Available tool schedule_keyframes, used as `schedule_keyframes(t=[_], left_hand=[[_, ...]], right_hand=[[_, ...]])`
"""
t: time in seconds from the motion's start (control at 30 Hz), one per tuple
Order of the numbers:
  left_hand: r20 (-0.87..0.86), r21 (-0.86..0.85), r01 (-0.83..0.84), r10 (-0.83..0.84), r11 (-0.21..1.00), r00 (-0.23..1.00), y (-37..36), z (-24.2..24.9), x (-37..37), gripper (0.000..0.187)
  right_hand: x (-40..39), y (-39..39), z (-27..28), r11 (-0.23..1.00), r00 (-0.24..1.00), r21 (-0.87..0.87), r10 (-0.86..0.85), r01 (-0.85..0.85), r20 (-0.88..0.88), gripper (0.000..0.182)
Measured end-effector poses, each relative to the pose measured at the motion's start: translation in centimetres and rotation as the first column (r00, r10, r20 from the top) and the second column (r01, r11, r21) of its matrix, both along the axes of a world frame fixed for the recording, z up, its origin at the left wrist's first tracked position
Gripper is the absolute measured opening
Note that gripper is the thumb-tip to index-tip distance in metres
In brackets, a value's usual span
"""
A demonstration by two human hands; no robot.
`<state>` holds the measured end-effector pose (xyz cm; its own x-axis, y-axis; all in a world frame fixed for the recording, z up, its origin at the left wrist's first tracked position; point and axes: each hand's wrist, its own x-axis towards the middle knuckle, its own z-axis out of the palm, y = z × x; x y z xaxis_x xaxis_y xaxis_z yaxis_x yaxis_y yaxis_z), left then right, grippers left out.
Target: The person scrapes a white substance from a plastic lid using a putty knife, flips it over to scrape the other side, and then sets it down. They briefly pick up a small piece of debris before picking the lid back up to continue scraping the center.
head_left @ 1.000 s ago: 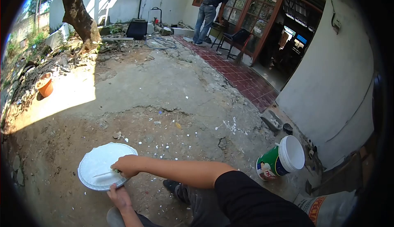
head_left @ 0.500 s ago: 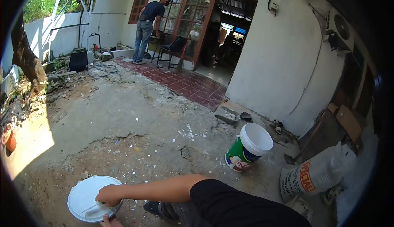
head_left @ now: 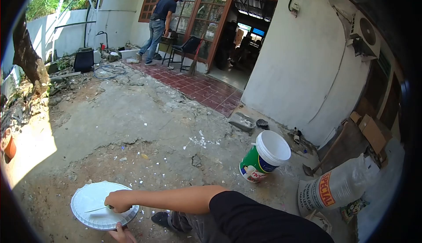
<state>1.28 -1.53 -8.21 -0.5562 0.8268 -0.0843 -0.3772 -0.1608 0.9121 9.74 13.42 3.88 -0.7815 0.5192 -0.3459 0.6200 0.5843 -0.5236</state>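
Note:
A round white lid is at the lower left, above the rough ground. My right hand is over its right half, fingers closed round the handle of a thin flat tool, perhaps a scraper, whose blade lies across the lid. At the lid's lower edge, my left hand grips the rim from below. Its fingers are partly hidden.
A green and white bucket stands right of centre, with a white sack further right. A grey tray lies near the wall. Another person leans over a small table by the doors, near a black chair.
My right hand has shifted slightly right and up, and the tool's blade is turned more level. The lid appears slightly higher. The other person's legs have moved further apart.

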Motion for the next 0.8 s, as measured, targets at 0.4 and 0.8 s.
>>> schedule_keyframes(t=[0.4,0.8], left_hand=[[0.291,0.254,0.022,-0.098,0.967,0.952,-0.4,-0.1,-1.4,0.063],[0.284,0.277,-0.046,-0.036,0.96,0.958,-1.2,0.3,-2.3,0.065]], right_hand=[[-1.3,-1.8,-0.2,0.994,0.994,0.021,0.107,-0.108,0.025,0.027],[-3.3,-1.3,-0.8,0.99,0.989,-0.027,0.141,-0.139,0.048,0.029]])
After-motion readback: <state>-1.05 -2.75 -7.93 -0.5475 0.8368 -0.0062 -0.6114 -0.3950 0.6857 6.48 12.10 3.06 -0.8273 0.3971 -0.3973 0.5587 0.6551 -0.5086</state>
